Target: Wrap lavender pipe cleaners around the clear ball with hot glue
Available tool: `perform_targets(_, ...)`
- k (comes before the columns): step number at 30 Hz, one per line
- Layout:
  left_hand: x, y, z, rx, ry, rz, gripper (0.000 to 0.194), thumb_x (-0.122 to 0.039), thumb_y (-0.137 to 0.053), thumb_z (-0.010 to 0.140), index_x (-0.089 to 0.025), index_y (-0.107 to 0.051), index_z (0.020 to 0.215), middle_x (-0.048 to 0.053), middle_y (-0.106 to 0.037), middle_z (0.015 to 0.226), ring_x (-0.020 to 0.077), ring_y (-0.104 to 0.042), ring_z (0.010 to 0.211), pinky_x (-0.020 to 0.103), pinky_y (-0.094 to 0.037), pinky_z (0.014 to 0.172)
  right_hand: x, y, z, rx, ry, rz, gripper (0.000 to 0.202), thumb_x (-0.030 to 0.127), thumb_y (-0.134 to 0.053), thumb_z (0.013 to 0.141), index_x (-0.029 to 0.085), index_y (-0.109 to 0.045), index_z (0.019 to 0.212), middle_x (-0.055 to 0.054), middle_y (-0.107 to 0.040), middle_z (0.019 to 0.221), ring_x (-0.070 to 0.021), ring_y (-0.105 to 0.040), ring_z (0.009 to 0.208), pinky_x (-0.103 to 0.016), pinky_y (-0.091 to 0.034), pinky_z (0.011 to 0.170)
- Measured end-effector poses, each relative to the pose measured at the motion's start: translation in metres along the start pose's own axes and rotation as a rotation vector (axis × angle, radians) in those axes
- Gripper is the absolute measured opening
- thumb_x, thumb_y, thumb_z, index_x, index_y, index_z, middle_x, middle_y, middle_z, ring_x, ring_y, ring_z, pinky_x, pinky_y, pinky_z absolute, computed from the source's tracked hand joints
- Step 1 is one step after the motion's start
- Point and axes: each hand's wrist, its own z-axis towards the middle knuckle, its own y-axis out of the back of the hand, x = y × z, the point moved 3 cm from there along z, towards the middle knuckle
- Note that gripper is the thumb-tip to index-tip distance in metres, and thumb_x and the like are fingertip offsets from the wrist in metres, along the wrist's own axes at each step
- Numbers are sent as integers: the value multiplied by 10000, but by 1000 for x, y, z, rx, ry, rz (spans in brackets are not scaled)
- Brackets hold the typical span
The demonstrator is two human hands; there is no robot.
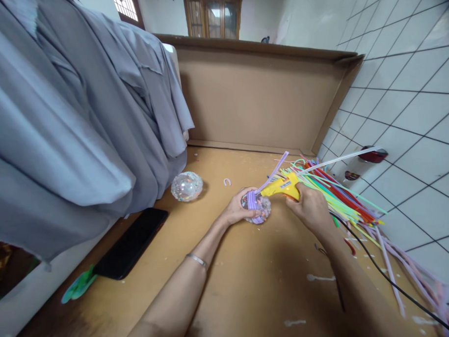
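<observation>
My left hand [237, 208] is wrapped round a clear plastic ball [263, 209] with coloured bits on it. Rows of a purple pipe cleaner [253, 205] cross the ball's side, and the loose end sticks up to the right. My right hand [311, 205] grips a yellow glue gun [284, 187] by its handle, with a long clear glue stick [338, 159] jutting from its back. The gun's nozzle points left at the purple strip and is close to it; I cannot tell whether it touches.
Another clear ball [187, 186] and a small purple curl [227, 181] lie on the table. A black phone [133, 243] is at the left. Many coloured pipe cleaners [336, 194] lie by the tiled wall at right. Cardboard [259, 96] stands behind; grey cloth [97, 109] hangs left. A black cord [375, 269] runs right.
</observation>
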Motion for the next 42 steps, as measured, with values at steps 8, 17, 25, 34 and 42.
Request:
perform_targets(8, 0, 0, 0, -4, 9, 10, 795, -276, -862, 477, -159, -564, 1205, 80, -619, 1157, 226, -592, 1034, 313, -445, 930, -1, 0, 0, 4, -1, -12, 123, 309, -511, 764, 192, -547, 760, -73, -611, 657, -193, -502, 578, -284, -227, 554)
perform_targets(17, 0, 0, 0, -7, 0, 9, 804, -310, -869, 472, -159, -564, 1200, 77, -616, 1147, 223, -591, 1020, 310, -444, 918, 0, -1, 0, 6, -34, -34, 139, 310, -514, 765, 183, -566, 787, -77, -617, 660, -199, -513, 580, -286, -218, 547)
perform_targets(25, 0, 1, 0, -9, -6, 10, 793, -301, -865, 478, -151, -563, 1196, 82, -612, 1156, 226, -590, 1031, 312, -443, 931, -1, -3, 1, -39, -36, 16, 156, 330, -526, 751, 183, -572, 778, -56, -584, 604, -184, -480, 543, -279, -226, 544)
perform_targets(34, 2, 1, 0, 2, 10, -6, 815, -298, -870, 474, -146, -551, 1209, 91, -621, 1155, 236, -599, 1036, 323, -453, 927, -3, -3, 3, 13, -31, 26, 183, 375, -543, 738, 194, -574, 740, -41, -566, 588, -172, -448, 534, -279, -220, 545)
perform_targets(42, 0, 0, -1, 4, 7, -6, 825, -337, -876, 465, -148, -553, 1200, 88, -613, 1153, 229, -590, 1035, 304, -444, 921, -4, -6, 4, 1, -88, 27, 185, 370, -540, 731, 190, -578, 753, -34, -551, 579, -166, -438, 529, -275, -214, 538)
